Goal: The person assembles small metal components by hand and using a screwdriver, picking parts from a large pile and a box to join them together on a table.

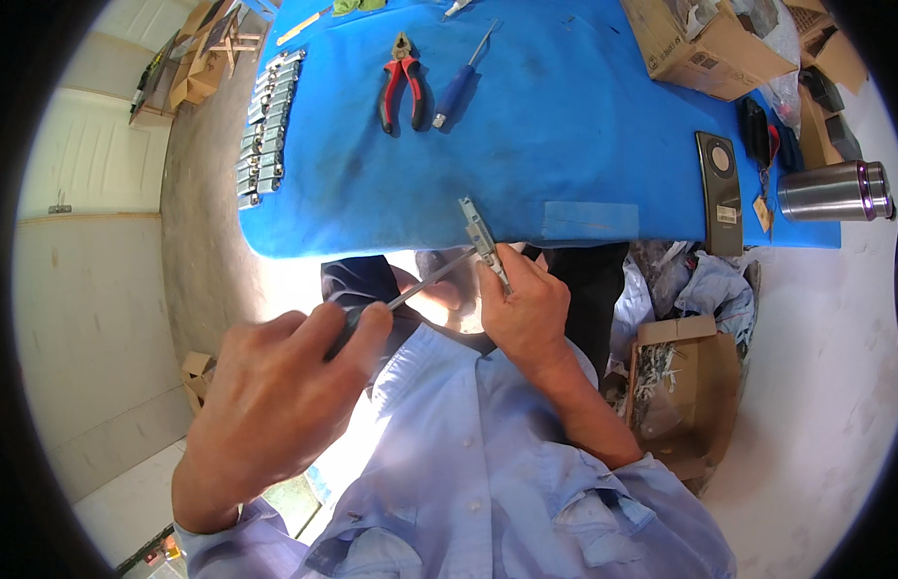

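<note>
My left hand (275, 396) is closed around the dark handle of a screwdriver (431, 281). The shaft slants up and to the right, its tip meeting a narrow silver metal fitting (481, 234) at its side. That fitting is gripped by my right hand (528, 307), between thumb and fingers, at the near edge of the blue table. Most of the screwdriver's handle is hidden by my left fingers. Farther off on the blue cloth lie pliers (402, 85) with red and black handles and a second screwdriver (458, 90) with a blue handle.
Similar silver metal fittings (268, 125) line the table's left edge. To the right are a cardboard box (704, 53), a dark flat device (720, 193), keys (763, 207) and a steel flask (835, 191). An open carton (695, 396) stands below the table (352, 207).
</note>
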The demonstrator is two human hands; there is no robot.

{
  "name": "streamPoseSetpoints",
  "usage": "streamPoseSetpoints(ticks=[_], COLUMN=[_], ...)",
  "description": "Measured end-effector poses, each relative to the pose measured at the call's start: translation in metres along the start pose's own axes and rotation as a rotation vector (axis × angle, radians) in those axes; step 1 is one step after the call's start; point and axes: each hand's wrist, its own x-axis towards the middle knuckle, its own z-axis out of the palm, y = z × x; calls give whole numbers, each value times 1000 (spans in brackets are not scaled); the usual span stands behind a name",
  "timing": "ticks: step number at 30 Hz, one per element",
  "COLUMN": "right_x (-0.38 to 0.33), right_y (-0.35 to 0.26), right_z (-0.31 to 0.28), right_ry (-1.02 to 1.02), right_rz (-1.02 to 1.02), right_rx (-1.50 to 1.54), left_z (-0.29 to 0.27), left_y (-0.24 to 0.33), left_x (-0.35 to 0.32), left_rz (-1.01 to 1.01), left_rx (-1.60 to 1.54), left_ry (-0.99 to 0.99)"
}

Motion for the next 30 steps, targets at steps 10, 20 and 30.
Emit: streamPoseSetpoints(ticks=[10, 20, 30], right_x=[-1, 4, 6], right_y=[13, 31, 35], right_z=[-5, -17, -17], right_ry=[-127, -407, -408], right_rz=[132, 541, 459], right_rx=[270, 849, 777], left_z=[-2, 14, 29], left_y=[-13, -21, -26], left_x=[6, -8, -20], left_rz=[68, -10, -55], left_rx=[-38, -134, -231], left_ry=[-2, 48, 113])
